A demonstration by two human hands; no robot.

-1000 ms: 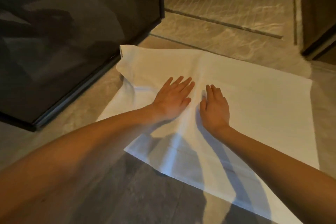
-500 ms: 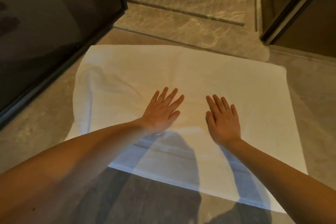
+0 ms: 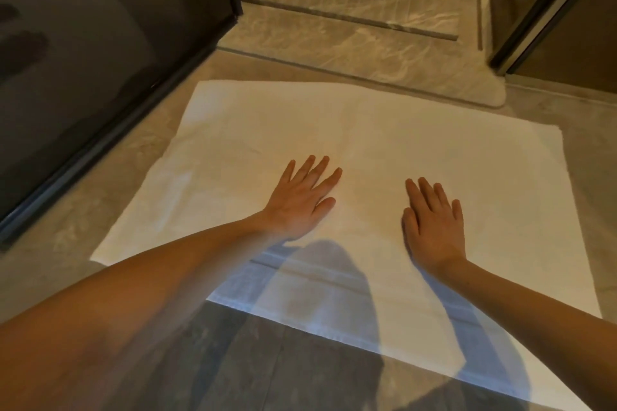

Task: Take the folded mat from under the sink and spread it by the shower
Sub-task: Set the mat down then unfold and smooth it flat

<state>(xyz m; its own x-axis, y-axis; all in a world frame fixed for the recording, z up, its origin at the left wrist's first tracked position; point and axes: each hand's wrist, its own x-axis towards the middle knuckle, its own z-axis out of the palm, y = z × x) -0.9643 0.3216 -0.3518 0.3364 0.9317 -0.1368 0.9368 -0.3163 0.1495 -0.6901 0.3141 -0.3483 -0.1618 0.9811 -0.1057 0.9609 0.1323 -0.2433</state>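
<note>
Mat (image 3: 384, 130): white, opened out flat on the floor (image 3: 584, 150), its far edge lying along the raised marble step (image 3: 350, 53) at the shower opening; a few soft creases toward its left side, a woven band across the near end.
Left hand (image 3: 300, 200): palm down on the mat, left of its middle; fingers (image 3: 317, 167) straight and slightly fanned, thumb held out to the side, gripping nothing.
Right hand (image 3: 434, 227): palm down on the mat, right of its middle, apart from the left hand; fingers (image 3: 427, 190) straight and close together, thumb alongside, gripping nothing.
Arms: both bare forearms reach in from the bottom edge, casting bluish shadows over the mat's near part.
Glass door (image 3: 100, 60): dark pane in a black frame, standing on the left, its lower rail just beside the mat's left edge.
Right side: another dark framed panel (image 3: 547, 10) stands past the step's rounded end.
Floor: grey-beige stone, darker in the shadow at the mat's near edge.
</note>
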